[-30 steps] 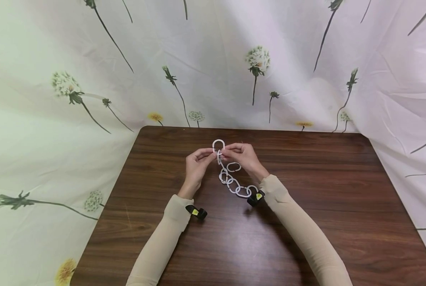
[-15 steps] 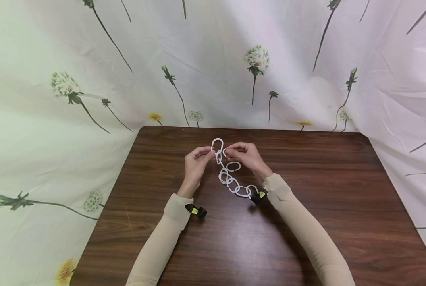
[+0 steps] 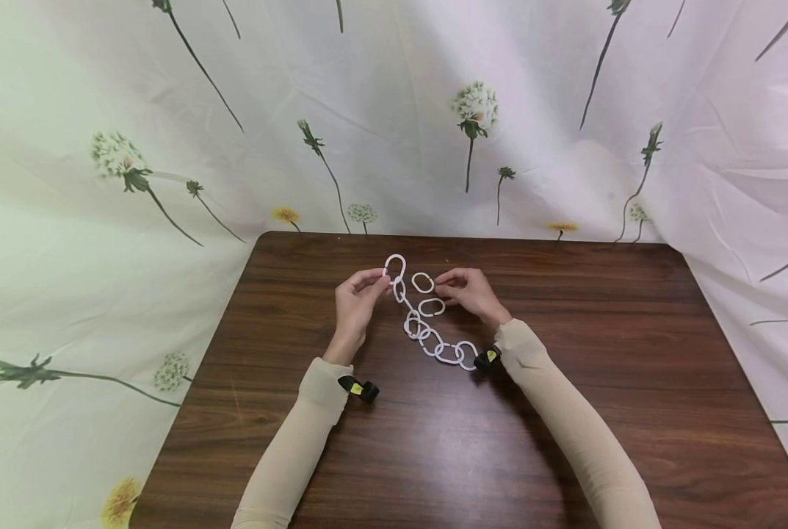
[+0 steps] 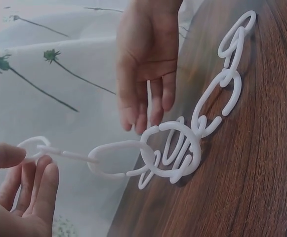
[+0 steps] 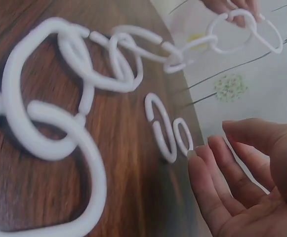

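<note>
From the head view, a chain of white plastic oval links (image 3: 427, 330) is seen on the wooden table (image 3: 565, 441), its far end link pinched by the left hand (image 3: 357, 301); the links are judged light, stiff and slippery, best taken across a link's side. From the left wrist view, that link (image 4: 34, 145) is held between thumb and fingertips. From the right wrist view, the right hand (image 5: 247, 177) is seen with relaxed, slightly spread fingers holding nothing, two loose links (image 5: 168, 131) lying just beyond its fingertips.

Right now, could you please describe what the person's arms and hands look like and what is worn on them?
Both arms wear close-fitting beige sleeves that reach the wrists. The left hand and right hand are bare, with no gloves or rings that show. At each wrist sits a small black device with a yellow mark: one on the left, one on the right.
</note>
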Demonstrator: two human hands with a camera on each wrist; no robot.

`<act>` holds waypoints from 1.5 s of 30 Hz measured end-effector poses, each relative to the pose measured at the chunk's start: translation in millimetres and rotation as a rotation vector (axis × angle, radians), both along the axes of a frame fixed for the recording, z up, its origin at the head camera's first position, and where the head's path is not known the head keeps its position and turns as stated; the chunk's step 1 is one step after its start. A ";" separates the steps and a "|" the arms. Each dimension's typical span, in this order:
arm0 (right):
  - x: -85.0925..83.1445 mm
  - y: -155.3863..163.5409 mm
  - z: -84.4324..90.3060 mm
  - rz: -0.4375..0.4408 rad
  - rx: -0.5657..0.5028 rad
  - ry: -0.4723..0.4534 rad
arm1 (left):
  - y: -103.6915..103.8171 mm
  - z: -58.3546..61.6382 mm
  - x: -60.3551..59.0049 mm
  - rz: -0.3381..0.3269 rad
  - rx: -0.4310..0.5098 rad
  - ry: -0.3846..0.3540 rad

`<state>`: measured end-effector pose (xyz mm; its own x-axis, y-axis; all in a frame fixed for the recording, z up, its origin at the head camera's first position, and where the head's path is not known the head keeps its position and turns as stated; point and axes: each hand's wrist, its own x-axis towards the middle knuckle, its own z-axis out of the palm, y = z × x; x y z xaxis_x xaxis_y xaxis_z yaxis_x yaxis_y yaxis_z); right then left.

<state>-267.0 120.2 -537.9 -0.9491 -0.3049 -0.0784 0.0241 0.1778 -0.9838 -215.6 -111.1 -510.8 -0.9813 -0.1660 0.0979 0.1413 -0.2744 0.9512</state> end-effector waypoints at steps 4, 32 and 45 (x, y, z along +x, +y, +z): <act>0.1 2.3 -3.3 0.008 0.063 0.010 | -3.1 -0.2 0.1 0.019 -0.014 0.002; -8.0 4.3 -18.4 0.036 0.421 0.296 | -19.9 -1.2 -0.5 0.077 -0.054 -0.016; -9.6 4.2 -13.7 0.052 0.478 0.305 | -19.7 -0.4 1.5 0.072 -0.043 -0.029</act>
<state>-276.6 124.4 -551.6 -0.9352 -0.3495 0.0567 -0.2693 0.5982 -0.7547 -214.1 -130.7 -511.2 -0.9695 -0.2323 0.0786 0.1318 -0.2232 0.9658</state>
